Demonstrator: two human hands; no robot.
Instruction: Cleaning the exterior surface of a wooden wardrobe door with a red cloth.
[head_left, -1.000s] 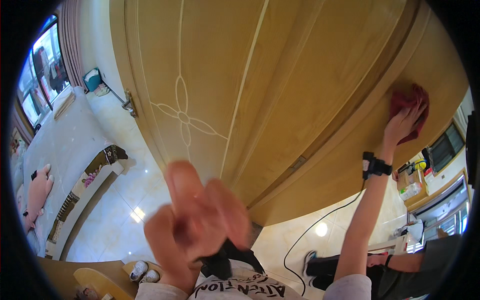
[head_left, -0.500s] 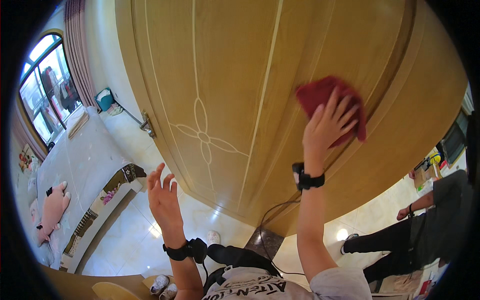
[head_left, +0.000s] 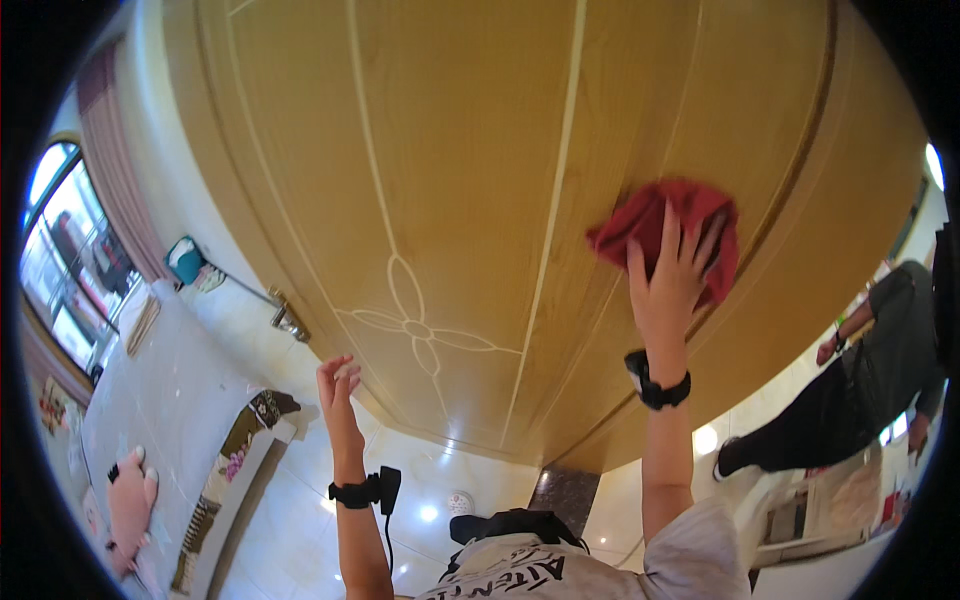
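A wooden door (head_left: 470, 180) with pale inlaid lines and a four-petal motif fills the middle of the view. My right hand (head_left: 668, 285) presses a crumpled dark red cloth (head_left: 712, 215) against the door's right part, its fingers spread over the fabric. Low on the left, my left hand (head_left: 340, 388) is raised in the air near the door's edge, holding nothing, with its fingers loosely curled and apart. The metal door handle (head_left: 288, 316) is just above and left of it.
At left stands a bed (head_left: 175, 400) with a pink plush toy (head_left: 132, 500) on it. A teal bin (head_left: 186, 260) is by the wall. Another person (head_left: 870, 370) in dark clothes stands at right. Pale tiles cover the floor (head_left: 420, 480).
My right hand and the red cloth have shifted slightly down and right across the door. My left hand has moved a little lower. The view has tilted, and the other person appears farther up.
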